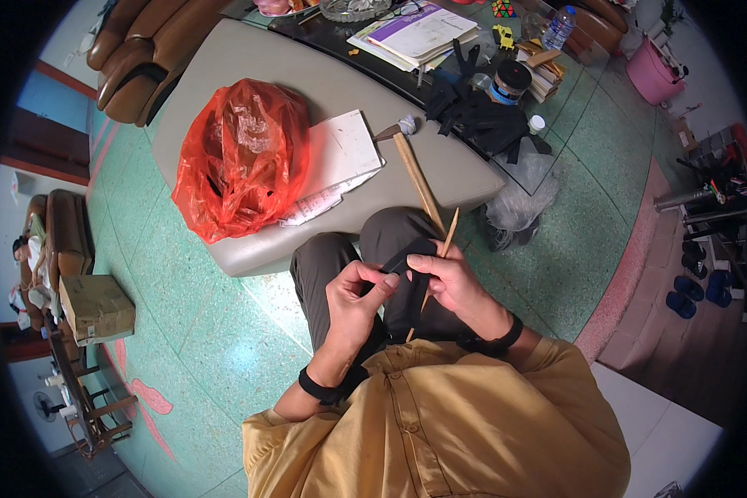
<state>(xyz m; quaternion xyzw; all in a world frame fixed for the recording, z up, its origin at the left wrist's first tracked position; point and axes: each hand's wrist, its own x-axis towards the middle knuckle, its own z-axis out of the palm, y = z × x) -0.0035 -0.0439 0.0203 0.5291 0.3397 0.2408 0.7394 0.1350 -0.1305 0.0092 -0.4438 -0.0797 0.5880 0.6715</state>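
Matte black fabric strip; near centre
Left hand and right hand both pinch it; slender, pointed wooden stick in right grip; crinkled red plastic bag far left

A green speckled floor is spreading through the room, reflecting bright light at the near left. Pink edging is curving along the right. A grey padded bench is standing centrally, while a brown sofa is sitting at the far left.
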